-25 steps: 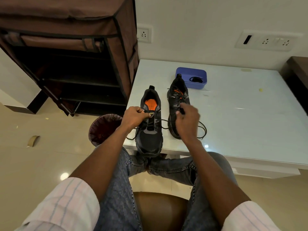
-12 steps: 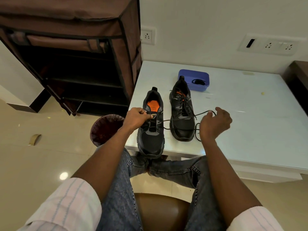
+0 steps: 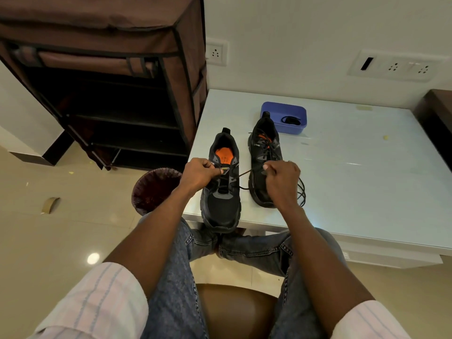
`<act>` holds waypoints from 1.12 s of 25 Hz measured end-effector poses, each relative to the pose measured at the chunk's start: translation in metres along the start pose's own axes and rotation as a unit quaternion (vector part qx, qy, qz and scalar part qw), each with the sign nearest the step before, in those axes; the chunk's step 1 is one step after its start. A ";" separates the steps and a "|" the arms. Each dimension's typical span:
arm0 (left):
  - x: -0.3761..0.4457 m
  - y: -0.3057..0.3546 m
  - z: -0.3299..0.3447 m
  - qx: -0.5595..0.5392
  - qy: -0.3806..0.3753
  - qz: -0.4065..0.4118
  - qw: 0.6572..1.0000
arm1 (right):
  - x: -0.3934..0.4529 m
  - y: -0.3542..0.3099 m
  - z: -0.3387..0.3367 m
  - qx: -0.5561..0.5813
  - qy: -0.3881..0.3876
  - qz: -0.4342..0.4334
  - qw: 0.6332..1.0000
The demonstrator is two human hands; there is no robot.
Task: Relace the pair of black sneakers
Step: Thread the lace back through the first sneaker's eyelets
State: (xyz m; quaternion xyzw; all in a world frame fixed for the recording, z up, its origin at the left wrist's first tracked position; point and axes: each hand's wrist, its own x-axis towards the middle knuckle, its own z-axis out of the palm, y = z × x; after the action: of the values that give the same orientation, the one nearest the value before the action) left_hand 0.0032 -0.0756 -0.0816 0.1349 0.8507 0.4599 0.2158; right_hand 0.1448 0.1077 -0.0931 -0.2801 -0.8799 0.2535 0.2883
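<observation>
Two black sneakers with orange insoles stand on the white table (image 3: 367, 187), toes towards me. The left sneaker (image 3: 221, 206) sits at the table's front edge, its lace only partly threaded. My left hand (image 3: 198, 173) pinches the upper eyelet edge of that shoe. My right hand (image 3: 281, 181) pinches the black lace (image 3: 244, 172), which runs taut from the left shoe's eyelets; the slack loops behind my wrist. The right sneaker (image 3: 265, 152) stands laced, partly hidden by my right hand.
A blue tray (image 3: 283, 111) with a coiled black lace sits behind the right sneaker. A brown fabric shoe rack (image 3: 110, 81) stands to the left, and a dark waste bin (image 3: 154, 189) is by the table corner. My knees are under the table edge.
My right hand, which had pulled the lace far out to the right, has come back towards the shoes with the lace in it. My left hand has stayed on the left sneaker.
</observation>
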 end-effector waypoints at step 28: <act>-0.051 0.000 -0.024 -0.008 -0.031 -0.027 0.999 | -0.052 -0.044 -0.005 0.028 -0.292 0.055 0.954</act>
State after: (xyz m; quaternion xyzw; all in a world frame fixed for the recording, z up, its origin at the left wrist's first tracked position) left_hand 0.0358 -0.1148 -0.0578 0.1244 0.8431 0.4566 0.2553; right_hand 0.1676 0.0448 -0.0823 -0.2332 -0.9014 0.3646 0.0123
